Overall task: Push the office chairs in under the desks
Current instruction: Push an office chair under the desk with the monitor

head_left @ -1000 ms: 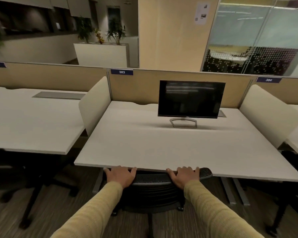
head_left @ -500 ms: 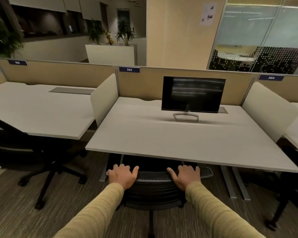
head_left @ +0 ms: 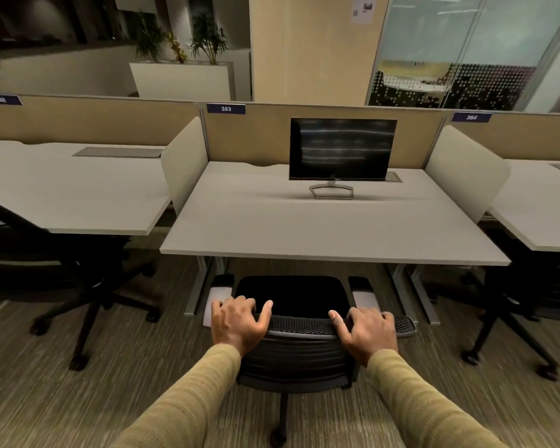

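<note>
On the top rail of the chair back, near centre: left hand (head_left: pixel 238 321) and right hand (head_left: pixel 366 329), both curled over the rail and gripping it, set apart at equal reach. Chair (head_left: pixel 293 331): black mesh, seat facing away, square to the desk (head_left: pixel 333 234) directly beyond. Seat front lies just short of the desk's near edge, not yet under it; armrests flank the seat. Travel needed, by judgement: straight away from the person, between the desk legs. Two other chairs, left and right, stand out from their desks.
</note>
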The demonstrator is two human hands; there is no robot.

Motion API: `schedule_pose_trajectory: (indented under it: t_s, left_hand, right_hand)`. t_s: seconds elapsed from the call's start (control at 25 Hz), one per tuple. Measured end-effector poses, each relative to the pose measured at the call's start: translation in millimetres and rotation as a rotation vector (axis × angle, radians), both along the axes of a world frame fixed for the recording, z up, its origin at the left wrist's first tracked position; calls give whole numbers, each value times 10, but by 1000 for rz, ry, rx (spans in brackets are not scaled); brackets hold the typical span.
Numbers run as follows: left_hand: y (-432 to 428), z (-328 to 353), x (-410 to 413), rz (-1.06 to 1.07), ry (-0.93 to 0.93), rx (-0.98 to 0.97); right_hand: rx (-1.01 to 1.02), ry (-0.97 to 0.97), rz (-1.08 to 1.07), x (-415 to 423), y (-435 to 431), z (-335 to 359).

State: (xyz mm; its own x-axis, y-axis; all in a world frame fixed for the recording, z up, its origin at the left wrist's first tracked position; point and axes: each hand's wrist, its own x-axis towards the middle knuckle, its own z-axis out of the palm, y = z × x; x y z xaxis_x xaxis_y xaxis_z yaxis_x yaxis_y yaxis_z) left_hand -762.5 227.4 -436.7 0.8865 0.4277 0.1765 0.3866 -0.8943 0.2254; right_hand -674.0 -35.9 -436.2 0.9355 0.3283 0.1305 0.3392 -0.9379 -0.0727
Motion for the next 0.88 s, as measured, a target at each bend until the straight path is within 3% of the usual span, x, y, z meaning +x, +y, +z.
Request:
schedule_pose_trajectory:
  t_s: [0.4,0.88]
  left_hand:
    - [-533,-29,205,-84,-117,-5]
    - [-979,-143,1157,-63,-151,-27]
  right_hand:
    - [57,-103,-19,129,-561,50]
    - [-17,-54,82,1383,-949,49]
